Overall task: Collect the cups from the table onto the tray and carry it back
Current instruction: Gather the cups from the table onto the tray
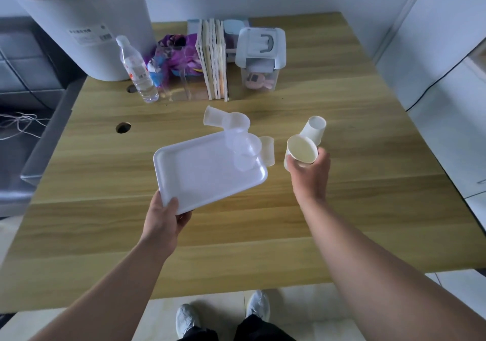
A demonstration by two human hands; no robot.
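- Wooden table (pixel 342 196): near edge just above the shoes (pixel 259 305); right edge running beside a white cabinet (pixel 447 77); two round holes (pixel 123 127) near the left edge.
- Left hand (pixel 164 219): closed on the near-left corner of the white tray (pixel 200 175), thumb on the rim, fingers beneath.
- Tray: held over the table's middle, tilted, long axis running near-left to far-right; most of its floor bare.
- Clear plastic cups (pixel 243 147): clustered at the tray's far-right corner, overlapping; exact count not readable.
- Tipped clear cup (pixel 211 117): lying on its side just beyond the tray's far edge, touching another clear cup (pixel 238 121).
- Small translucent cup (pixel 267 150): just right of the tray's right rim; contact with the tray cannot be told.
- Right hand (pixel 310 172): wrapped around a paper cup (pixel 301 151), mouth tilted toward the camera, right of the tray.
- Second paper cup (pixel 313 129): directly behind the held one, tilted; whether held or resting on the table cannot be told.
- Far edge: water bottle (pixel 138 69), purple bag (pixel 176 56), upright books (pixel 214 59), lidded storage box (pixel 260 56), large white cylinder (pixel 86 25).
- Open tabletop: broad bare band across the near half and along the right side.
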